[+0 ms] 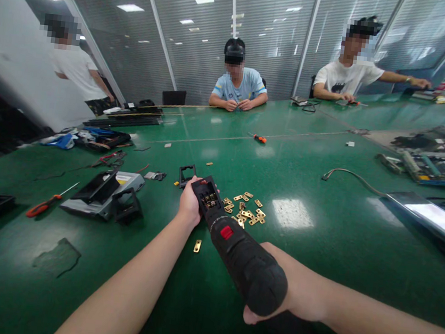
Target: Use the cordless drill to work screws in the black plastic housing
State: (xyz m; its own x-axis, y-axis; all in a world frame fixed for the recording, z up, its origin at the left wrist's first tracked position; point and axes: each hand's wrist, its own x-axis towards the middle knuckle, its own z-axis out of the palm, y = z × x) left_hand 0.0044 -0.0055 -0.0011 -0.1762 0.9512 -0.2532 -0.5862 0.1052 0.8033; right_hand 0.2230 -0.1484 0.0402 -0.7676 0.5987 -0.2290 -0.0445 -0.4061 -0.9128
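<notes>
My right hand (293,282) is wrapped round a black cordless drill (246,258) with a red switch on top. The drill points away from me, its front end meeting a black plastic housing (200,185) with brass parts inside. My left hand (190,206) grips that housing by its left side, the fingers mostly hidden beneath it. Whether the bit touches a screw I cannot see. Several small brass plates with holes (247,213) lie in a loose pile just right of the housing. One more brass plate (197,246) lies nearer to me, and a black frame (186,176) rests behind my left hand.
On the left are a grey metal-cased unit (132,184), a black bracket (127,207) and an orange screwdriver (47,206). Another screwdriver (261,138) lies further back. Circuit boards (427,166) and a cabled device (437,215) sit at right. Two people sit opposite; another stands left.
</notes>
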